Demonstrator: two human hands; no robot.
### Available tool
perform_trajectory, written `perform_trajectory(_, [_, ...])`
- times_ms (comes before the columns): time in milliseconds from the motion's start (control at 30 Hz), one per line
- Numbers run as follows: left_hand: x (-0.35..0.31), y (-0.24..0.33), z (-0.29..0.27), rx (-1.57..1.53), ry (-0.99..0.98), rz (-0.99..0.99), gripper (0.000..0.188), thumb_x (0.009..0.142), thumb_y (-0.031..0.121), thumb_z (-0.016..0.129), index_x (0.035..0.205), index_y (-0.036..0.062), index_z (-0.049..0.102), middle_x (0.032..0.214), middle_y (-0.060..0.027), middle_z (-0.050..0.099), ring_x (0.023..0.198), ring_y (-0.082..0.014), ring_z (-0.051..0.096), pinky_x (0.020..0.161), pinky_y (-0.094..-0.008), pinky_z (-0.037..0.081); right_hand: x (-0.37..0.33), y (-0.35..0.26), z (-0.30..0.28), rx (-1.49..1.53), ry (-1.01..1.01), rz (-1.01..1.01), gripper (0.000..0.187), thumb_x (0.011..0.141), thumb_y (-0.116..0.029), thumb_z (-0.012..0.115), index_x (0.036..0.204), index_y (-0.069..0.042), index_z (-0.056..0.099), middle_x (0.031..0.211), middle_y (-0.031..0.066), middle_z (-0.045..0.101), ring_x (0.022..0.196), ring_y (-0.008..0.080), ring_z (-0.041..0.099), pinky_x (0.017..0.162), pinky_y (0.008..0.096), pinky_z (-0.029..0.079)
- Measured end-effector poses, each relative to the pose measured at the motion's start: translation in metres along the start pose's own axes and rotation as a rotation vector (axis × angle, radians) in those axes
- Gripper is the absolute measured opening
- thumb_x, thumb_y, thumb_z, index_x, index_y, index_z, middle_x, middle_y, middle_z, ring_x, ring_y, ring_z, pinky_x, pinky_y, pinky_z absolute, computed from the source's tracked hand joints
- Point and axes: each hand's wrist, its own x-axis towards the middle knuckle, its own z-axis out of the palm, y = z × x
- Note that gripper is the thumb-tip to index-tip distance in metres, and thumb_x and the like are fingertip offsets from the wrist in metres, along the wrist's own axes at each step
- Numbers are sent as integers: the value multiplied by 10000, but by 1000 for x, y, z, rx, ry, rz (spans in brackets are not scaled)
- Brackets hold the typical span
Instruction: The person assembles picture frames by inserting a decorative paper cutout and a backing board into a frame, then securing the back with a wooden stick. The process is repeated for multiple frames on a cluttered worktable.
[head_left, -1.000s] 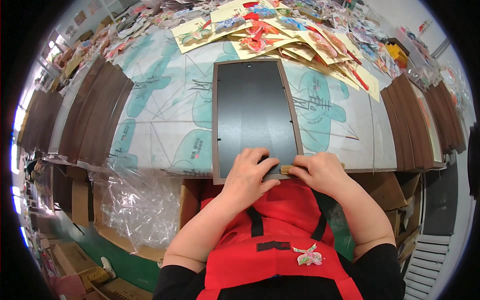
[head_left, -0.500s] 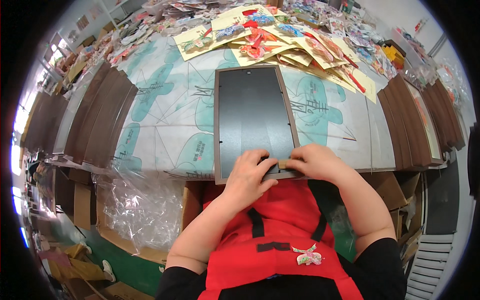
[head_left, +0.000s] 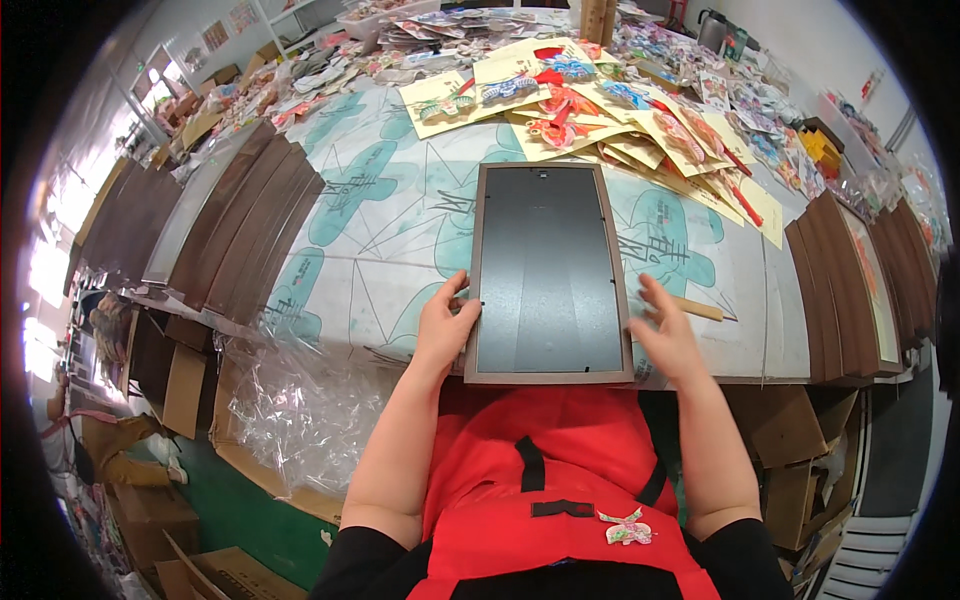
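Note:
A dark brown picture frame [head_left: 624, 300] lies face down before me at the table's near edge, its black backing board [head_left: 548, 270] uppermost. Small black tabs show along the inner rim. My left hand [head_left: 445, 322] rests against the left side, fingers apart and tips at the rim. On the other side, my right hand [head_left: 668, 332] is open, thumb close to the frame's edge and nothing held. Just past its fingers lies a wooden-handled tool [head_left: 698, 309] with a thin pointed tip, on the table.
Brown frames [head_left: 240, 230] stand stacked at the left, and more frames [head_left: 835, 290] at the right. Cream cards with colourful ornaments [head_left: 560, 110] are heaped behind. A patterned sheet [head_left: 390, 230] covers the table. Below left is a carton of clear plastic wrap [head_left: 300, 420].
My right hand has let go of the wooden-handled tool, which now lies to the right. Both hands have moved from the frame's near end out to its two sides.

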Motion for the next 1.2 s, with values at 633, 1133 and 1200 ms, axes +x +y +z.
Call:
perform_trajectory(633, [11, 16, 4, 28, -106, -61, 518, 720, -4, 558, 1227, -23, 454, 764, -48, 569, 630, -72, 491, 585, -224, 406, -23, -26, 35, 41, -147, 92, 1035, 624, -107, 682, 1458, 27, 84, 1490, 226, 187, 1396, 304, 193, 1111, 326, 203])
perform_trajectory(1133, [-63, -7, 1, 77, -86, 14, 494, 849, -20, 532, 1321, -21, 388, 1007, -81, 581, 693, -48, 521, 653, -208, 448, -28, -8, 18, 404, -20, 197, 761, 778, -57, 609, 1423, 47, 218, 1395, 236, 379, 1272, 291, 418, 1038, 334, 342])
perform_trajectory(1200, [-64, -8, 3, 58, -74, 25, 521, 823, 26, 578, 1312, 1, 397, 621, 17, 493, 545, -39, 455, 525, -196, 375, -9, -4, 21, 361, 20, 154, 663, 810, -34, 569, 1403, 49, 285, 1362, 224, 427, 1237, 270, 460, 1016, 318, 367])
